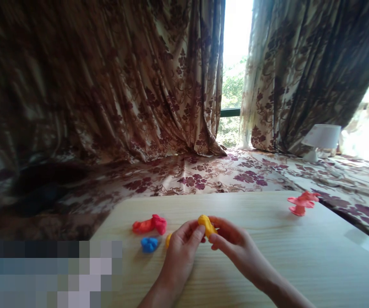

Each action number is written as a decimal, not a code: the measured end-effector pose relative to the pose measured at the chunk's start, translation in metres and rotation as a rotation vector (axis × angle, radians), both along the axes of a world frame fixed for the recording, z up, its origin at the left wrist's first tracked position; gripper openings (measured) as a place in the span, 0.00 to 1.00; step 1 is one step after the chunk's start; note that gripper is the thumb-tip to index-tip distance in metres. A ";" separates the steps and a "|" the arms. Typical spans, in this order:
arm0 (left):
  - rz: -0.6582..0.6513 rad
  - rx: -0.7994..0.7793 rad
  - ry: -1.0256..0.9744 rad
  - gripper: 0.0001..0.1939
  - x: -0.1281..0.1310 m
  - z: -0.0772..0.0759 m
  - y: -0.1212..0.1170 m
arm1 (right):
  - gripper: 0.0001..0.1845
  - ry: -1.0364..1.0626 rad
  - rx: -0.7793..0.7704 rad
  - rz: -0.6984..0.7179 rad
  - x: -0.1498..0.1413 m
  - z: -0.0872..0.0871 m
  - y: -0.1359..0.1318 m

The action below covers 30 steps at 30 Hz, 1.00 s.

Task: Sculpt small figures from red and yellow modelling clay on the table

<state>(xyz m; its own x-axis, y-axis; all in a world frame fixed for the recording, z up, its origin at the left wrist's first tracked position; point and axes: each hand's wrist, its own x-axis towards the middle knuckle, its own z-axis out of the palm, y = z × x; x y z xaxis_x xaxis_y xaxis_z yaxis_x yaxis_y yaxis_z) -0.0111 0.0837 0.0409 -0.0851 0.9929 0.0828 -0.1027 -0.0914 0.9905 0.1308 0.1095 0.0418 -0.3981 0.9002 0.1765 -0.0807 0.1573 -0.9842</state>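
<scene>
Between my two hands is a yellow lump of modelling clay point(206, 225), elongated and a little bent. My left hand point(186, 239) pinches its near left side with thumb and fingers. On the other side, my right hand point(232, 237) grips the same lump, thumb at its lower end. Left of my left hand lie a blue clay lump point(149, 244) and a red and pink clay piece point(150, 224) just behind it. Another bit of yellow clay point(168, 241) is partly hidden by my left hand.
A coral-pink clay figure point(302, 202) with a flared shape stands at the far right of the pale wooden table point(251, 205). Beyond the table are a flower-patterned cloth surface point(192, 182), a small white lamp point(322, 137) and long curtains point(159, 85). The lower left is pixelated.
</scene>
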 end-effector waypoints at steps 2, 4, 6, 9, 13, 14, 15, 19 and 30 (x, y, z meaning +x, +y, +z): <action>-0.015 -0.016 -0.047 0.20 0.001 0.000 0.001 | 0.18 -0.045 0.141 -0.044 0.000 -0.004 0.001; -0.009 -0.029 -0.062 0.21 0.002 0.000 0.001 | 0.15 -0.122 0.308 -0.085 0.001 -0.007 0.002; 0.011 -0.030 -0.045 0.20 0.002 -0.001 0.002 | 0.15 -0.201 0.431 -0.084 0.002 -0.009 0.002; 0.020 -0.052 -0.044 0.18 0.001 -0.003 0.003 | 0.18 -0.271 0.518 -0.064 0.004 -0.010 0.001; -0.003 -0.094 -0.095 0.19 0.002 -0.003 0.000 | 0.14 -0.355 0.549 -0.061 0.007 -0.006 0.000; 0.002 -0.086 -0.080 0.20 0.002 -0.003 -0.001 | 0.12 -0.377 0.538 -0.053 0.008 -0.005 0.000; 0.006 -0.072 -0.053 0.20 0.003 -0.002 -0.002 | 0.11 -0.396 0.524 -0.045 0.008 -0.003 0.000; -0.002 -0.015 0.062 0.17 0.002 0.000 -0.002 | 0.13 -0.440 0.469 -0.093 0.009 -0.003 0.000; 0.091 -0.002 0.143 0.14 0.003 0.002 -0.003 | 0.13 -0.314 0.360 -0.048 0.004 -0.005 -0.002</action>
